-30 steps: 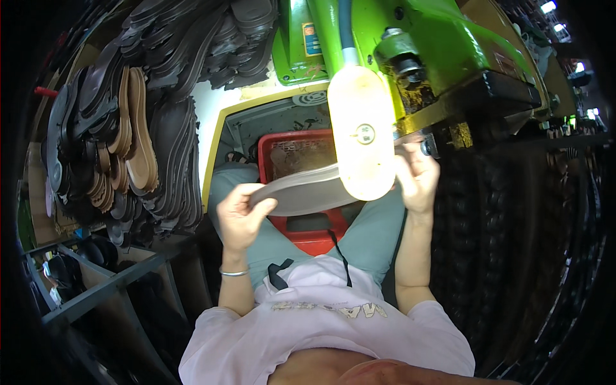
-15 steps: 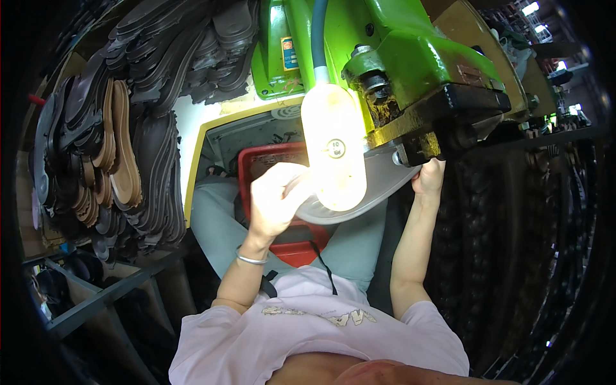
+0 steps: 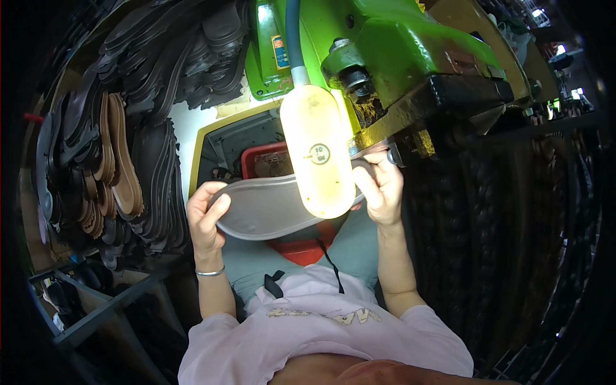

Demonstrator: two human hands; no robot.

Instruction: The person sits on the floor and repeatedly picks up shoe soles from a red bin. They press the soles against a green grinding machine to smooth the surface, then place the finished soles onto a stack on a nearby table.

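A grey shoe sole (image 3: 260,208) spans the gap between my two hands, above my lap. My left hand (image 3: 208,217) pinches its left end, thumb on top. My right hand (image 3: 380,189) grips the other end, close beneath the black working head (image 3: 443,106) of a green machine (image 3: 410,51). An oval lit lamp (image 3: 317,151) on a blue-grey flexible neck hangs in front and hides the middle of the sole. I cannot tell whether the right end touches the machine.
Stacks of dark soles (image 3: 157,186) and a few tan soles (image 3: 125,179) stand on the left. Beyond the sole, a red bin (image 3: 250,160) sits inside a yellow-edged opening (image 3: 199,147). A metal rack (image 3: 115,301) holds dark items at lower left. Dark hanging rows line the right.
The sole has come away leftward from under the machine head. My left hand moved left and slightly down with its end; my right hand moved left too. The view shifted a little.
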